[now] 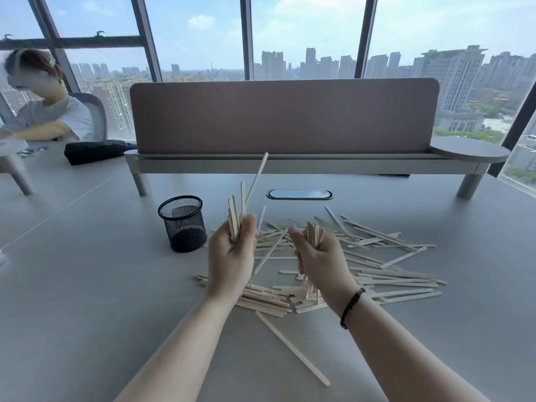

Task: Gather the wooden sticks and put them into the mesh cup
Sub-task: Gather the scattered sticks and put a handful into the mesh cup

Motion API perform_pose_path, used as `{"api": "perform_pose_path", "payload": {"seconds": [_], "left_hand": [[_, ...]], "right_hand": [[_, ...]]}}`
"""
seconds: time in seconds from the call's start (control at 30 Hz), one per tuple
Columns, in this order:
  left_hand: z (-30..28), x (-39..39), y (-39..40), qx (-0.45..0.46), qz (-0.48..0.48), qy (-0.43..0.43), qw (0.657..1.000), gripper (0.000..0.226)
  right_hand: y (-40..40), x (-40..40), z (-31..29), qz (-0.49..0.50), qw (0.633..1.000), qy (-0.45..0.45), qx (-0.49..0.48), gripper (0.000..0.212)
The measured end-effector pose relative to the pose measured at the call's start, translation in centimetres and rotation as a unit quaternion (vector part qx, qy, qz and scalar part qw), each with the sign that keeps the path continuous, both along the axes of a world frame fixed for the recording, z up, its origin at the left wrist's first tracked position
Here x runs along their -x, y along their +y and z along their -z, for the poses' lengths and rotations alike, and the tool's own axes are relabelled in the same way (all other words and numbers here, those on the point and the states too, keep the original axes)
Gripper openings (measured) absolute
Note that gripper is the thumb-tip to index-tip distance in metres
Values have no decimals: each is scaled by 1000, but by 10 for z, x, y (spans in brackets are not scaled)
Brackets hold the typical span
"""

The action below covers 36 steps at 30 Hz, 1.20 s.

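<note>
While both fists clench upright sticks, left hand [232, 250] beside mesh cup [183, 223], right hand [317, 253] over scattered sticks [385, 274]

Bright daylight poured through the windows [304, 36] behind the desk [87, 285], leaving the partition [284, 117] backlit and its near face in flat shade. The desk's grey top carried a soft, pale sheen and only faint shadows beneath the sticks [377, 256] and beside the cup [183, 224]. The sky was close to washed out near the top right. Wide-angle distortion bowed the window frames and bent the desk edges toward the corners. The hazy skyline stayed soft. Motion blur smeared the sticks held in the left hand [232, 250] and right hand [317, 256]; a seated person [43, 111] at far left was blurred.
</note>
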<state>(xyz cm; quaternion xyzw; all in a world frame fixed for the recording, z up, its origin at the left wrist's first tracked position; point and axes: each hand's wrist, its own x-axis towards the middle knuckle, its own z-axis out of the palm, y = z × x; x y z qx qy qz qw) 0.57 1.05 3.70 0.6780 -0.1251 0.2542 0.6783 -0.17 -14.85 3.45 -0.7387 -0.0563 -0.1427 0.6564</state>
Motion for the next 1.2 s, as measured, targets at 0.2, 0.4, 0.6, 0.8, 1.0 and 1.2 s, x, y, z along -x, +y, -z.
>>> {"api": "perform_pose_path", "payload": {"seconds": [0.2, 0.4, 0.6, 0.8, 1.0, 1.2], "left_hand": [[-4, 3, 1, 12, 23, 16, 1000, 59], [-4, -1, 3, 52, 22, 45, 997, 54], [-1, 3, 1, 11, 23, 46, 999, 77], [-2, 1, 2, 21, 8, 34, 999, 54], [5, 0, 2, -4, 20, 45, 999, 68], [-4, -1, 3, 77, 15, 100, 992, 67]], "right_hand": [[-1, 2, -18, 25, 997, -9, -68, 77], [4, -4, -30, 7, 997, 5, -71, 65], [7, -2, -30, 7, 997, 6, -75, 73], [5, 0, -17, 9, 999, -4, -46, 55], [6, -2, -10, 14, 998, 10, -60, 64], [12, -5, -23, 27, 992, 43, -120, 62]]}}
